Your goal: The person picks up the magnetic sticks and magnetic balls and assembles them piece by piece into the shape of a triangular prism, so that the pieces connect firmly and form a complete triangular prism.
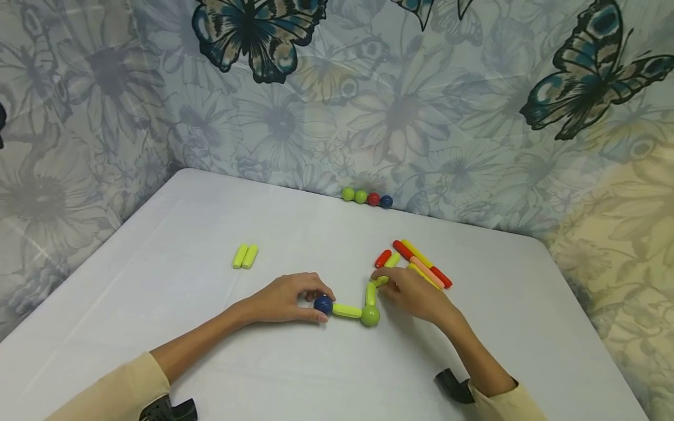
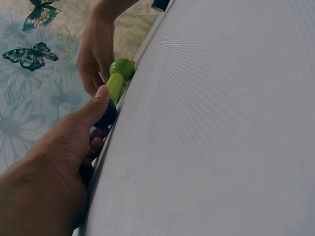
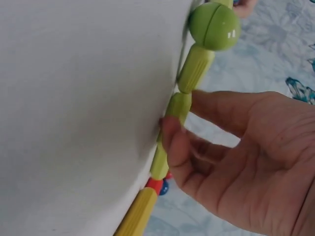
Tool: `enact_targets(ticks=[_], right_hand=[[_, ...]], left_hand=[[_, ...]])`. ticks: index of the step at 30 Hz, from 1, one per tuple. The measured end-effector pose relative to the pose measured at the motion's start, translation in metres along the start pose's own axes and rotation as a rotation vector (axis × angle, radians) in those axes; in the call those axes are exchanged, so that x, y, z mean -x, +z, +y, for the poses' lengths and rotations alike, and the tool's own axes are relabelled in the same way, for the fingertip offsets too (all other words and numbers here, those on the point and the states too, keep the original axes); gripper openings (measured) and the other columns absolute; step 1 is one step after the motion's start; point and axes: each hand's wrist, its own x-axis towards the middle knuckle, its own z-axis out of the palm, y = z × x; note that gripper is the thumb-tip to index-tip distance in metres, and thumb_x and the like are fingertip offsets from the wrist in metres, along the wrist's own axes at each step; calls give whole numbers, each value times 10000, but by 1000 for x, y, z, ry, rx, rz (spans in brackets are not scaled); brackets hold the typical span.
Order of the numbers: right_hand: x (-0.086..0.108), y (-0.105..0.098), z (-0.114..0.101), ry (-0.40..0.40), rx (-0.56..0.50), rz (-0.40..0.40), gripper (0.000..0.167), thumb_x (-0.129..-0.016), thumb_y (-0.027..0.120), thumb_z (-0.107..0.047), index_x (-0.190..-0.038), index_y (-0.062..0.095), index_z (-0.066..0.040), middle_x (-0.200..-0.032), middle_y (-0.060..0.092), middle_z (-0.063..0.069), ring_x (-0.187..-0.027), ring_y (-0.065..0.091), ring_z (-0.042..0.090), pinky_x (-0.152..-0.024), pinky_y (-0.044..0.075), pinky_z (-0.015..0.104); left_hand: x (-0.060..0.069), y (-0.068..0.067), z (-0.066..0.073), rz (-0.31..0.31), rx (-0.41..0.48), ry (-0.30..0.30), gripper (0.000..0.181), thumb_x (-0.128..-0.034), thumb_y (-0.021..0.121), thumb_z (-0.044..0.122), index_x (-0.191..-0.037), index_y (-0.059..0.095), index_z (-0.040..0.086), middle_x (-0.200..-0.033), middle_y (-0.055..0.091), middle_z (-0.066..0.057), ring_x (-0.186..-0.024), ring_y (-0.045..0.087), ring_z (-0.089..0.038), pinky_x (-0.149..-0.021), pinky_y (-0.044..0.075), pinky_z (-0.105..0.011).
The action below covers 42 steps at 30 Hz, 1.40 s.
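Observation:
My left hand (image 1: 286,299) holds a blue ball (image 1: 323,304) between thumb and fingers. From that ball a yellow-green stick (image 1: 347,310) runs to a green ball (image 1: 370,316), and a second yellow-green stick (image 1: 371,294) points away from the green ball. At its far end, my right hand (image 1: 416,295) pinches another yellow-green stick (image 3: 179,106) between thumb and fingers; whether the two sticks are joined cannot be told. One more yellow-green stick (image 1: 392,260) lies just past the right fingertips. In the left wrist view, the left hand (image 2: 64,142) has its thumb against the blue ball (image 2: 106,116).
Two yellow-green sticks (image 1: 245,256) lie side by side at the left. Red, yellow and orange sticks (image 1: 425,266) lie beyond the right hand, with a short red stick (image 1: 383,258) nearby. Several balls (image 1: 367,197) line the back edge of the white table (image 1: 184,234).

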Motion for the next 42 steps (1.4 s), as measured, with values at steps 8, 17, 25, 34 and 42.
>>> enact_targets(ticks=[8, 17, 25, 34, 42], right_hand=[[-4, 5, 4, 110, 185, 96, 82, -935, 773, -108, -1012, 749, -94, -835, 670, 16, -770, 531, 155, -649, 470, 235], [-3, -29, -3, 155, 111, 21, 291, -981, 726, -187, -1231, 707, -40, -799, 630, 63, -716, 545, 171, -630, 460, 288], [-97, -79, 22, 12, 144, 64, 400, -1043, 612, -119, -1368, 571, 109, -1205, 666, 282, -1027, 663, 384, -924, 580, 469], [-168, -59, 89, 49, 168, 92, 545, -959, 617, -98, -1450, 491, 102, -1439, 510, 346, -1361, 470, 484, -1198, 403, 558], [-126, -57, 44, 20, 154, 107, 349, -1009, 642, -78, -1323, 563, 52, -1197, 662, 253, -998, 607, 349, -919, 544, 482]], left_hand=[[1, -4, 0, -9, 0, -34, 350, -874, 828, 478, -1182, 714, 358, -1010, 625, 183, -916, 546, -22, -810, 479, -201], [3, -6, 1, 12, -8, -4, 314, -885, 830, 437, -1163, 722, 338, -988, 628, 178, -886, 552, -3, -780, 476, -189], [8, -6, -5, 7, 26, 6, 315, -871, 842, 425, -1155, 732, 345, -993, 642, 174, -865, 549, -4, -771, 472, -184], [3, -4, -6, 8, 64, 50, 381, -847, 868, 414, -1188, 744, 298, -955, 624, 127, -858, 531, -27, -776, 448, -173], [-1, -3, -6, 25, 56, 62, 337, -856, 863, 393, -1160, 762, 287, -977, 659, 136, -846, 537, -1, -769, 464, -163]])
